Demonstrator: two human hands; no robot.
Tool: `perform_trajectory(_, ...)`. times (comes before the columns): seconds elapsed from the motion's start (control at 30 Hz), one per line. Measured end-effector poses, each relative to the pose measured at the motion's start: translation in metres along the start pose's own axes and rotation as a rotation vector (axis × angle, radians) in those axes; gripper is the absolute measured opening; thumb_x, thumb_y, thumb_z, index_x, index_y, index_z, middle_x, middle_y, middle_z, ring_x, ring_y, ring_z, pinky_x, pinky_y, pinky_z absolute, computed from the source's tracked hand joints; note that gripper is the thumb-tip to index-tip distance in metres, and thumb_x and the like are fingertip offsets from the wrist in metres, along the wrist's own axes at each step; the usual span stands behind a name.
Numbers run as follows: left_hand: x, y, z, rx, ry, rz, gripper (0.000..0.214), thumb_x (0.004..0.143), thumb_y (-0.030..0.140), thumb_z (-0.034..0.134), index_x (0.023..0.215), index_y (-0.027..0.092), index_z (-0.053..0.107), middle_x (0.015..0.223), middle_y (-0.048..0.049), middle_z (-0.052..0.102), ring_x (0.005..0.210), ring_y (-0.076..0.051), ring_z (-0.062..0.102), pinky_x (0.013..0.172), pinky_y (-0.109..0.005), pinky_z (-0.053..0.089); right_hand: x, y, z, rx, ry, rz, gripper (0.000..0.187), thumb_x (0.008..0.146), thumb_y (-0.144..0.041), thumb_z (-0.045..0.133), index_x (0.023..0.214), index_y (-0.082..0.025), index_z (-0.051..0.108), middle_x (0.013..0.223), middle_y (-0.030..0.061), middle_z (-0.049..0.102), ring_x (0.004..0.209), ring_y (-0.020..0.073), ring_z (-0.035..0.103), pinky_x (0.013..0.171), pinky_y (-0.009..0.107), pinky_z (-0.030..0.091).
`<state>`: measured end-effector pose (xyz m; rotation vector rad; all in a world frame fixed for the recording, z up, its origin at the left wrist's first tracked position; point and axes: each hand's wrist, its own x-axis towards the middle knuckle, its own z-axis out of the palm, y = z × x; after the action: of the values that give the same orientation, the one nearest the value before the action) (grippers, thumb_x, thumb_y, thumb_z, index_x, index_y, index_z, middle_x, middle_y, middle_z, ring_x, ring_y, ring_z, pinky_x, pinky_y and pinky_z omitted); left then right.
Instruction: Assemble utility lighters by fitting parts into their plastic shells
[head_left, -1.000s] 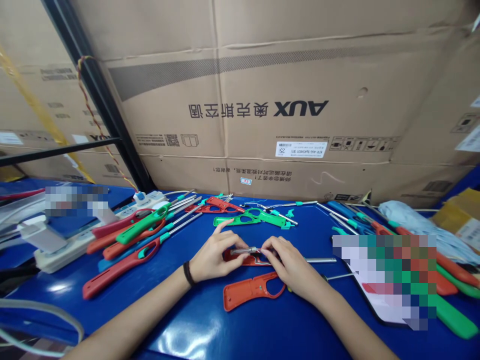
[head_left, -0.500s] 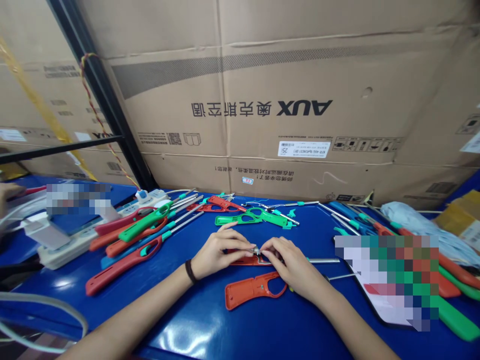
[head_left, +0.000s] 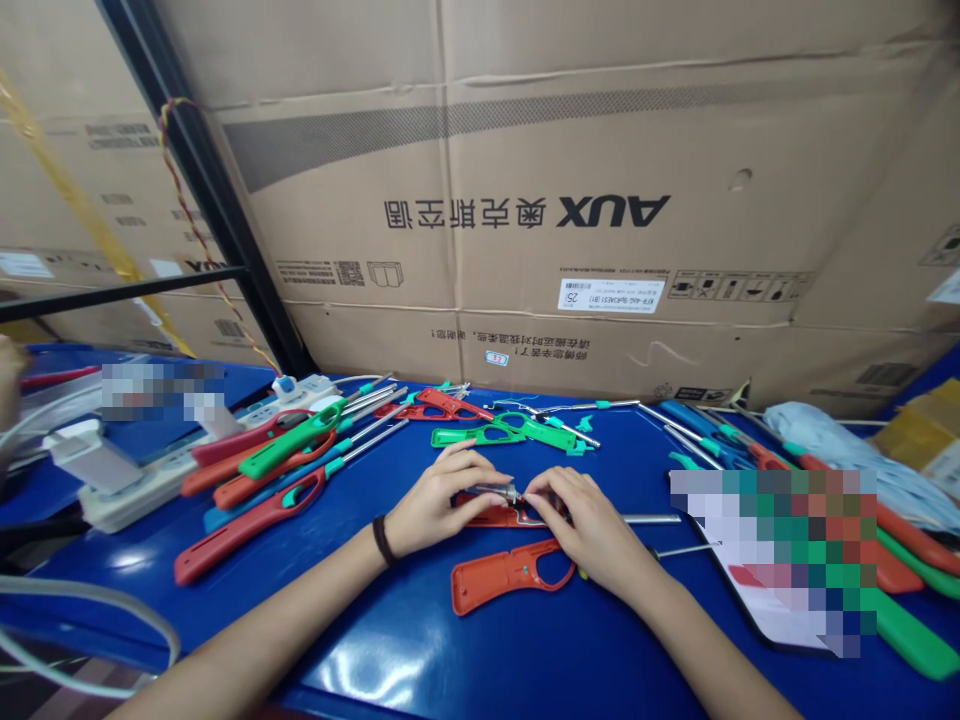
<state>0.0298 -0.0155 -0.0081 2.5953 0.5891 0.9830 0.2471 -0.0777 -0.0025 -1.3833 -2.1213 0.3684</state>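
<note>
My left hand (head_left: pixel 446 502) pinches a small silvery cylindrical part (head_left: pixel 501 491) between thumb and fingers. At the end of that part, the thumb and forefinger of my right hand (head_left: pixel 581 515) close on something small and dark, too small to name. Beneath both hands lies an opened orange-red lighter half (head_left: pixel 495 515), with a thin wire in it and a metal tube (head_left: pixel 652 519) reaching out to the right. Nearer to me, an orange lighter shell half (head_left: pixel 487 582) rests hollow side up. A screwdriver shaft (head_left: pixel 686 549) sticks out beyond my right wrist, its handle mostly hidden.
Several long-necked lighters (head_left: pixel 255 525) lie left, beside a white power strip (head_left: pixel 142 485). Red and green shell halves (head_left: pixel 480 437) lie behind my hands. On the right are a phone-like slab (head_left: pixel 739 580) and more lighters (head_left: pixel 919 640). Another person's hand (head_left: pixel 9 385) shows far left.
My left hand has tilted the silvery part so more of its length shows. Both hands stay close together over the opened lighter; the view has shifted slightly.
</note>
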Motion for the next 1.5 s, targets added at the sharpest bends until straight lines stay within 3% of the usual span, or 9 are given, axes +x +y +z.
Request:
perform_trajectory(1.1, 0.0003, 0.0027, 0.0004, 0.011, -0.009, 0.011, 0.022, 0.090, 0.023, 0.058, 0.111, 0.023, 0.064, 0.094, -0.0035, 0.066, 0.089, -0.015, 0.060, 0.102, -0.039, 0.033, -0.0004, -0.0012, -0.0010, -0.016, -0.003, -0.035, 0.016, 0.096, -0.024, 0.041, 0.087, -0.024, 0.054, 0.089, 0.0006, 0.064, 0.084, 0.0179, 0.057, 0.078, 0.034, 0.043)
perform_trajectory(1.33, 0.0004, 0.0070, 0.0034, 0.047, 0.082, 0.019, 0.020, 0.091, 0.025, 0.055, 0.108, 0.022, 0.065, 0.087, -0.0028, 0.066, 0.083, -0.014, 0.060, 0.097, -0.037, 0.038, -0.0013, -0.0003, -0.0006, -0.012, 0.041, -0.045, 0.014, 0.095, -0.024, 0.044, 0.087, -0.024, 0.056, 0.088, 0.0006, 0.065, 0.082, 0.0172, 0.057, 0.081, 0.035, 0.042)
perform_trajectory(1.5, 0.0005, 0.0095, 0.0050, 0.055, 0.120, 0.019, 0.021, 0.092, 0.028, 0.054, 0.108, 0.021, 0.066, 0.081, -0.0022, 0.064, 0.078, -0.014, 0.059, 0.093, -0.036, 0.040, -0.0010, 0.0007, 0.0005, -0.018, 0.086, -0.104, 0.013, 0.094, -0.025, 0.048, 0.087, -0.023, 0.059, 0.084, 0.0009, 0.066, 0.076, 0.0165, 0.058, 0.074, 0.032, 0.042)
